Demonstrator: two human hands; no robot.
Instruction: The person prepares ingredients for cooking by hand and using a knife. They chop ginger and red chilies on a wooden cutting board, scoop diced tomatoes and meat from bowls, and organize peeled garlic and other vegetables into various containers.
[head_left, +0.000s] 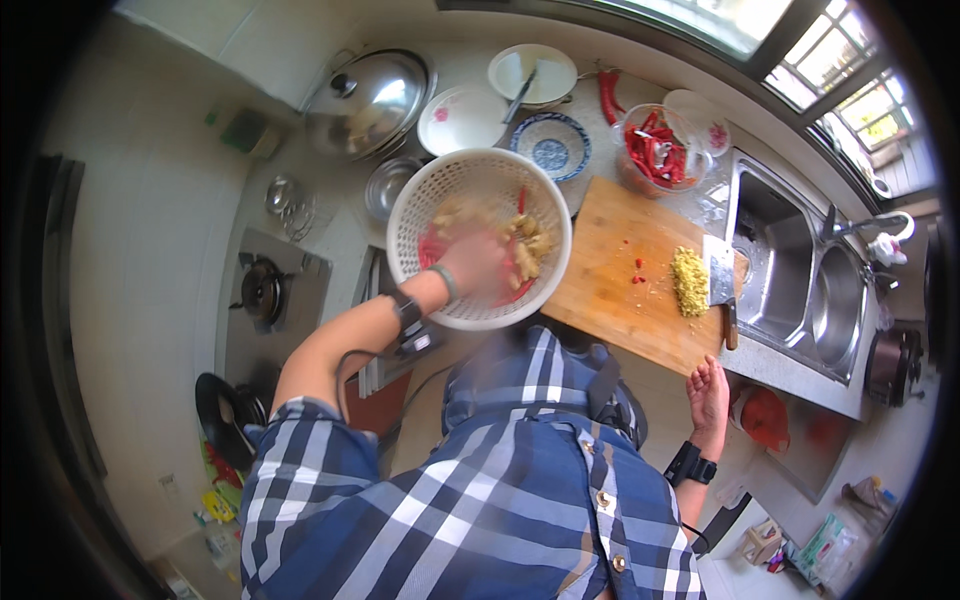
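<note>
My left hand (480, 262) reaches into a white plastic colander (553, 289) that holds red chili peppers (433, 247) and ginger root pieces (531, 244); motion blur hides its fingers and whether they grip anything. Right of the colander lies a wooden cutting board (615, 247) with a heap of chopped yellow ginger or garlic (689, 282) and a few red bits. A cleaver (721, 274) rests at the board's right side, its handle towards me. Below the board's near corner, my right hand (707, 394) hangs with its fingers somewhat curled and nothing visible in it.
Beyond the board, a clear bowl (660, 154) holds cut red chilies. White bowls (457, 120), a blue-patterned bowl (551, 146) and a lidded metal wok (367, 101) stand along the back. A double sink (776, 255) is at right, a gas burner (262, 289) at left.
</note>
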